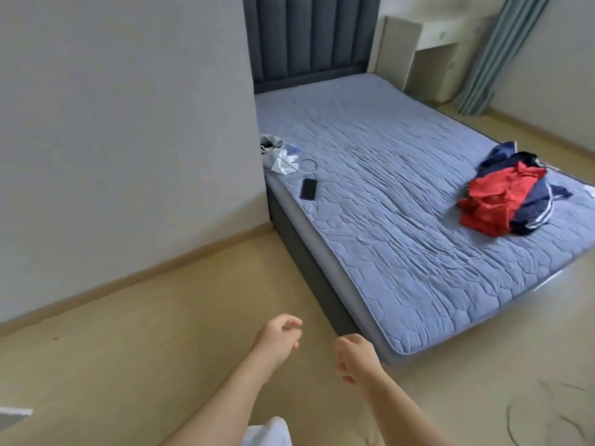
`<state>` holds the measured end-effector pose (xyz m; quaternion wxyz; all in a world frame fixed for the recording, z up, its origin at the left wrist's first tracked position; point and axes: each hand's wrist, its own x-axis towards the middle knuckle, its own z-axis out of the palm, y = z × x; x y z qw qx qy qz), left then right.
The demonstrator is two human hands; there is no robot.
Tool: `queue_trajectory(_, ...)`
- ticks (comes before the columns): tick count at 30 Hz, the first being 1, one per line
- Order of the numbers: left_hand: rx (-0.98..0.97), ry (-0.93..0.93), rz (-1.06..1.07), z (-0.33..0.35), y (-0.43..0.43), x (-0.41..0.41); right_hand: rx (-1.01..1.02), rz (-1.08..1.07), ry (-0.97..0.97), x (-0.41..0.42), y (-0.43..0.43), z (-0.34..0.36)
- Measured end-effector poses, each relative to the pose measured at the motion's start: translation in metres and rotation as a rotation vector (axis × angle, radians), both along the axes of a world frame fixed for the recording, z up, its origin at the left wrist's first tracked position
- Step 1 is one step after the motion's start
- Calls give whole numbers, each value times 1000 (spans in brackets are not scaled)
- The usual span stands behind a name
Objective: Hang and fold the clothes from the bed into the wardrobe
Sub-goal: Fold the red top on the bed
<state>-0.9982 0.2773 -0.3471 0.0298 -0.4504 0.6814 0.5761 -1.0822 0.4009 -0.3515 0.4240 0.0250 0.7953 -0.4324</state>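
With grips loose and empty, your left hand (pixel 279 337) and right hand (pixel 358 359) may drag the crumpled red-and-navy clothes (pixel 507 199) off the nearby edge of the blue quilted bed (pixel 386 226).

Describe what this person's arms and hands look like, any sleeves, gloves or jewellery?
Both forearms are bare as far as the frame shows: no sleeves or cuffs. The left hand and right hand wear no gloves, and no watch, ring or bracelet shows. A white item, perhaps clothing, shows below them.

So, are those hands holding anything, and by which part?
Nothing is held: left hand and right hand are both empty; the clothes lie on the bed.
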Motion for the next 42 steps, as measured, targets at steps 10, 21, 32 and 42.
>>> queue_trajectory(10,162,-6,-273,-12,32,-175,12,-341,-32,-120,42,-9)
queue_trajectory(21,141,-67,-591,-8,74,-313,-18,-741,-62,-209,96,6)
queue_trajectory(32,64,-87,-758,-24,187,-437,-86,-857,-79,-318,200,-6)
queue_trajectory(42,131,-114,-664,-22,345,-562,-38,-863,-55,-452,382,2)
